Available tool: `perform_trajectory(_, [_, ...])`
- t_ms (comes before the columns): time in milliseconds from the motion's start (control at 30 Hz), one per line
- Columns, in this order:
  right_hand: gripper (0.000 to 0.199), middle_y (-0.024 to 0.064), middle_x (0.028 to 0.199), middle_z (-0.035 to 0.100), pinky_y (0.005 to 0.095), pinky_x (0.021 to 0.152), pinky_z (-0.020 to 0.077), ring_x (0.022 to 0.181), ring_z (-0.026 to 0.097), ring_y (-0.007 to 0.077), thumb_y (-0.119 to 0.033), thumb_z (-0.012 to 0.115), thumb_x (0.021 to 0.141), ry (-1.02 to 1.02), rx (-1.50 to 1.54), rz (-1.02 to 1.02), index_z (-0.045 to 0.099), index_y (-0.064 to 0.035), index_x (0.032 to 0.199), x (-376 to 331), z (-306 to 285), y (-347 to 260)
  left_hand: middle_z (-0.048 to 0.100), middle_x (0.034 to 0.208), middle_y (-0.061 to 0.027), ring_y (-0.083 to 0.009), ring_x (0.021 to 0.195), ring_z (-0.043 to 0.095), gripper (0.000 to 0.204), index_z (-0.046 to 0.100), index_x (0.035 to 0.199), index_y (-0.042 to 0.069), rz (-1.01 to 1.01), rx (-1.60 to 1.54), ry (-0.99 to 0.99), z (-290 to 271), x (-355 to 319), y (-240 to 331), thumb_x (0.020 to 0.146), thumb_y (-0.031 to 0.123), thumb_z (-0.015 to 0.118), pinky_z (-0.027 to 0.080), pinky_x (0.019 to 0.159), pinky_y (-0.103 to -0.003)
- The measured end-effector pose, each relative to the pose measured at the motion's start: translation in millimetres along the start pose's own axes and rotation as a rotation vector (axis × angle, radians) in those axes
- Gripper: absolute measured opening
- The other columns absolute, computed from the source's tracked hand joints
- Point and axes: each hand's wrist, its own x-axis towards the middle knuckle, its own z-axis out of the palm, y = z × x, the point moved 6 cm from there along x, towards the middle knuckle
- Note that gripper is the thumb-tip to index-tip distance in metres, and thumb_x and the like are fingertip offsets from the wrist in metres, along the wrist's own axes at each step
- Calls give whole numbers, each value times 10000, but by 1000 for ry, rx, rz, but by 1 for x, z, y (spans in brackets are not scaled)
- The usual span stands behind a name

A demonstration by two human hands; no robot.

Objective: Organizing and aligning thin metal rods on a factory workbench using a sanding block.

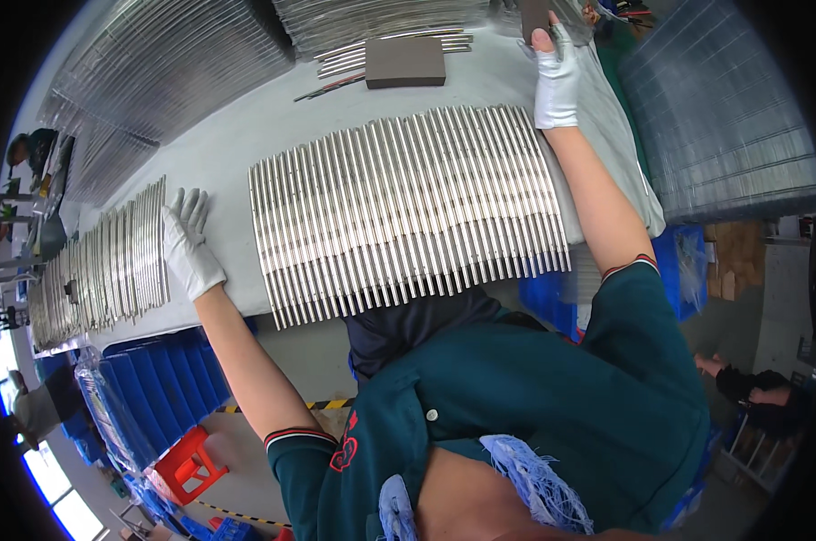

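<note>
the left hand (190, 239), in a white glove, is open, with its fingers stretched and a little spread; it is placed just beside the right end of the left row of metal rods (110, 261), and i cannot tell if it touches them. the right hand (555, 79), in a white glove which leaves the thumb tip bare, is closed around a dark brown block (534, 20) near the far right corner of the table.

between the two arms, the wide middle row of metal rods (408, 203) lies on the pale cloth (214, 171) of the table, the rods side by side and their near ends reaching the table edge close to the body. behind this row, a second brown block (405, 63) lies by some loose thin rods (340, 65).

farther out, clear plastic trays (187, 77) are stacked at the far left, and more translucent trays (724, 113) stand at the right. below the table, on the left, there are blue bins (165, 379) and a red stool (189, 464).
</note>
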Motion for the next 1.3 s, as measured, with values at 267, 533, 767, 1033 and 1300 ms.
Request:
perform_trajectory(267, [626,127,1275,564,282,1003,389,1132,534,180,-436,587,938,-13,-40,-6,482,12,1362,1,1,2,483,1355,-274,-331,1253,507,674,381,1391,-72,8,1,-14,-4,3,-1,1018,488,339,361,1094,-408])
perform_trajectory(533, [628,127,1290,560,288,1021,373,1167,523,182,-443,581,939,-11,-26,10,489,19,1355,1,0,2,462,1373,-268,-338,1263,495,692,368,1392,-88,-10,-12,-19,0,1,0,1008,487,373,358,1102,-413])
perform_trajectory(767, [653,159,1266,574,285,975,423,1113,554,197,-434,650,901,8,13,-53,495,11,1354,2,0,6,519,1307,-287,-338,1207,551,634,412,1355,-102,0,-15,22,3,-1,3,1024,437,357,403,1063,-398])
perform_trajectory(1033, [671,160,1259,571,282,970,428,1105,555,195,-449,656,892,1,48,29,495,11,1353,-1,4,-4,524,1299,-290,-340,1202,553,629,426,1346,-102,7,-11,26,2,-3,5,1022,434,364,403,1065,-403])
perform_trajectory(1300, [667,161,1311,549,290,998,409,1156,536,209,-436,656,894,0,-1,15,485,9,1361,-2,3,-7,537,1290,-278,-333,1200,558,634,465,1320,-91,14,32,33,6,-6,10,1019,457,358,399,1065,-407])
